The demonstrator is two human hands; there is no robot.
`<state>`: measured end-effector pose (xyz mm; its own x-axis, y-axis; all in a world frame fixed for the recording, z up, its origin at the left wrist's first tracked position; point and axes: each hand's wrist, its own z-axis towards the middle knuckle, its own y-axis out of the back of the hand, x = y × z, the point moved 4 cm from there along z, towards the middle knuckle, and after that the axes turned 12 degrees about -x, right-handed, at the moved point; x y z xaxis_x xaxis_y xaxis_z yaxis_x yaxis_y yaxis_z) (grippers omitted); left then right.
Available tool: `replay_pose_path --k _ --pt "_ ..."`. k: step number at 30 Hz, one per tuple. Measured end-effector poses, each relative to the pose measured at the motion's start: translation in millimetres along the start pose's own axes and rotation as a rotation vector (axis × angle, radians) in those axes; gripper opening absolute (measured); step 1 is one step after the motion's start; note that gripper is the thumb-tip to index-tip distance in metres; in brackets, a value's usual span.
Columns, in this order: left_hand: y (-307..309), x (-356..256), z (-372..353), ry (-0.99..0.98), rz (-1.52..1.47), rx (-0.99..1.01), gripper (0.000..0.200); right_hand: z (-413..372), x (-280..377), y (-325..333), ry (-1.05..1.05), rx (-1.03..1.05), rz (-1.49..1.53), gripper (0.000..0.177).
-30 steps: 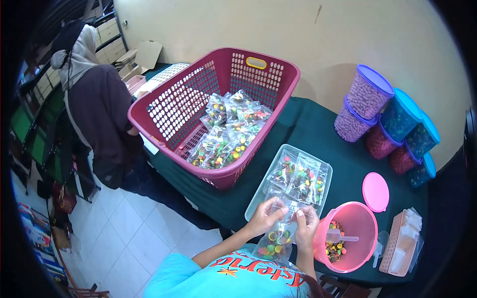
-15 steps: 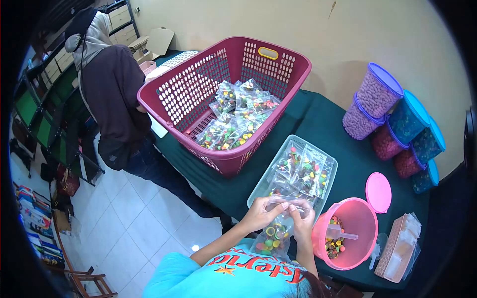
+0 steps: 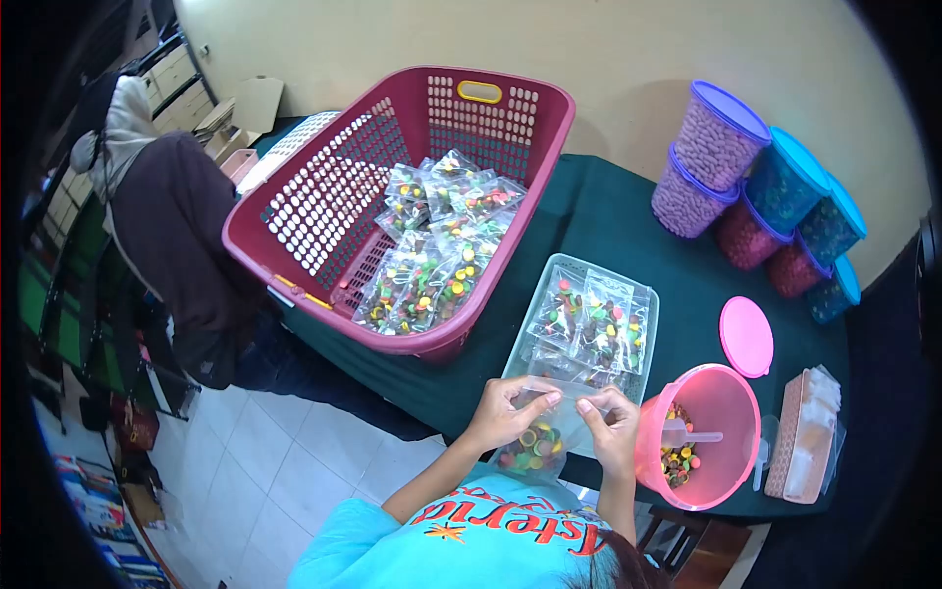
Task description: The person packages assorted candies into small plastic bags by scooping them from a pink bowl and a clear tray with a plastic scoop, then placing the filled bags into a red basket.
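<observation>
My left hand (image 3: 512, 414) and my right hand (image 3: 610, 422) pinch the top edge of a clear plastic bag (image 3: 535, 450) holding colorful round candies. The bag hangs in front of my chest, over the near end of a pale green tray (image 3: 652, 329). Filled clear bags (image 3: 601, 319) lie in that tray. Right of my right hand stands a pink bucket (image 3: 731, 437) with loose candies and a clear scoop (image 3: 695, 436) inside.
A large maroon basket (image 3: 245, 257) holds many filled bags (image 3: 442, 245). Stacked lidded tubs (image 3: 721, 137), a pink lid (image 3: 746, 337) and a box of empty bags (image 3: 797, 442) are at right. A person in dark clothes (image 3: 182, 226) stands at left.
The view has shifted, so basket and tubs appear elsewhere in frame. My hands still hold the bag's top, now with its edge stretched flatter between them. The other person appears further left.
</observation>
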<state>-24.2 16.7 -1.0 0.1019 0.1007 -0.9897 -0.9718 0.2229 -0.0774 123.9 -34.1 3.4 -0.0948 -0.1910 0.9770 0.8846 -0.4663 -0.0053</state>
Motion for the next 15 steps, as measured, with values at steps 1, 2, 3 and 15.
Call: replay_pose_path --k 1,2,3,15 --pt "0.3 0.2 2.2 0.006 -0.03 0.017 0.014 -1.0 -0.5 3.2 -0.006 -0.018 -0.006 0.007" --pt "0.5 0.3 4.5 0.015 -0.032 0.036 0.014 -2.4 -0.6 7.1 -0.015 -0.045 0.018 0.007" --pt "0.9 -0.5 7.1 0.012 -0.034 0.055 0.013 -4.5 0.5 9.8 -0.024 -0.073 0.042 0.007" --pt "-2.5 1.1 20.1 0.075 -0.27 0.135 0.008 -21.4 1.6 13.8 -0.115 -0.201 0.189 0.016"
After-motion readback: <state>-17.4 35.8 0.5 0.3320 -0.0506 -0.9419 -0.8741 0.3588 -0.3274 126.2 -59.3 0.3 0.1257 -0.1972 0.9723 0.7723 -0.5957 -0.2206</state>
